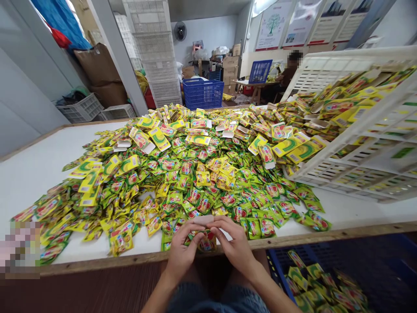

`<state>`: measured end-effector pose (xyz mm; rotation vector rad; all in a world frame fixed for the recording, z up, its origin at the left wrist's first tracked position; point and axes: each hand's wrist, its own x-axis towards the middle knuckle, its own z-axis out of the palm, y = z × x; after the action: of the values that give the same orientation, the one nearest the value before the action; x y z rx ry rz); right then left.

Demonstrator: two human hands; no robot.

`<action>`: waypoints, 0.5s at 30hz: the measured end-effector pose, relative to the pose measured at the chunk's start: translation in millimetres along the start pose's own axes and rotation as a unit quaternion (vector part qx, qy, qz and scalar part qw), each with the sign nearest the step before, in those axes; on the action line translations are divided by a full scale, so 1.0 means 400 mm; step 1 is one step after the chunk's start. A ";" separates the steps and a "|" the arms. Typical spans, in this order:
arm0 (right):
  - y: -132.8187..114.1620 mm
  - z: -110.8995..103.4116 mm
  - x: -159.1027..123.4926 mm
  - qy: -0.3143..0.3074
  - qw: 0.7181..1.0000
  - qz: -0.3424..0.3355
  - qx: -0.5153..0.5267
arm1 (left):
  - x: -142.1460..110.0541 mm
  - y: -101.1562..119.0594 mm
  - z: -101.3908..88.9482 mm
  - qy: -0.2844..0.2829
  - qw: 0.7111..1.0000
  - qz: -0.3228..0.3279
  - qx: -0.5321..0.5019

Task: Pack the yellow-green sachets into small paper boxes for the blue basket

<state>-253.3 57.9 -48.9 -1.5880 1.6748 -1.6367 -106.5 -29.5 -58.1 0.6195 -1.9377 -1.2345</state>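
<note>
At the table's near edge I hold a small printed box [208, 242] between both hands, its white flap [203, 219] standing up at the far end. My left hand [182, 247] grips its left side, thumb on the near face. Fingers of my right hand [233, 244] close on the right side and touch the flap. What lies inside the box is hidden. Just beyond my hands spreads a heap of small green and yellow sachets [195, 195]. Several yellow and green boxes [159, 138] lie on top, some with white flaps open.
A white crate [339, 163] tipped on its side spills boxes at the right. Below the wooden table edge [302, 234], a blue crate [276, 276] holds filled-looking packs. Stacked white crates [151, 52] and a blue basket [203, 93] stand behind. Another person [289, 76] sits at the back.
</note>
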 end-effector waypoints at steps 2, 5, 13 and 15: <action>-0.001 0.004 0.000 0.030 0.999 0.013 0.021 | -0.005 0.003 0.010 0.030 0.999 -0.009 -0.028; 0.000 0.011 -0.006 0.056 0.998 0.014 0.026 | -0.016 0.004 0.022 0.064 0.994 -0.026 -0.083; -0.009 0.000 -0.039 0.012 0.998 -0.055 -0.031 | -0.021 0.018 -0.014 -0.031 0.996 0.077 0.018; -0.014 0.001 -0.043 0.018 0.998 -0.048 -0.030 | -0.022 0.023 -0.013 -0.021 0.998 0.060 0.013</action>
<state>-244.3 73.5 -52.2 -1.7031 1.7042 -1.6848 -97.1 -21.9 -51.3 0.4865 -1.9986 -1.1591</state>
